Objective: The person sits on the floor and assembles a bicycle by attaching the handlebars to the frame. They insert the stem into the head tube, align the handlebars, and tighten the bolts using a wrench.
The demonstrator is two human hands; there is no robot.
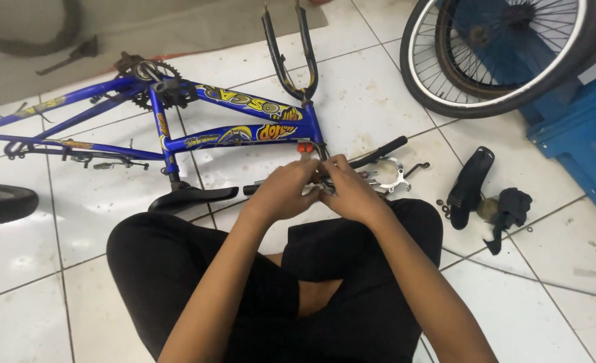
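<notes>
White floor tiles (352,94) are seen under everything, and a person is seated on them with legs crossed in black shorts (352,282). Both bare arms are stretched forward from 6 o'clock and bent a little at the elbows, so that the hands are brought together in the middle of the view.

The left hand (283,191) is curled, with its fingers closed around a thin metal handlebar (378,151). The right hand (352,191) is pressed just beside the left hand, touching it, and its fingers are also wrapped on the same bar. Both grips are clamped on the handlebar, which is held just above the knees. A black rubber end of the bar is pointed toward 2 o'clock. A small orange part (305,148) is seen just above the hands.

A blue bike frame (231,134) with yellow stickers is laid flat on the floor at 11 o'clock from the hands. Its black fork (288,54) is pointed to 12 o'clock. A black saddle (190,198) is lying at 9 o'clock, near the left hand. A shiny metal brake part (395,176) is lying at 3 o'clock, just beside the right hand. A black mudguard piece (471,178) is farther out at 3 o'clock. Two wheels (499,60) are leaned at 1 o'clock, well apart from the hands.
</notes>
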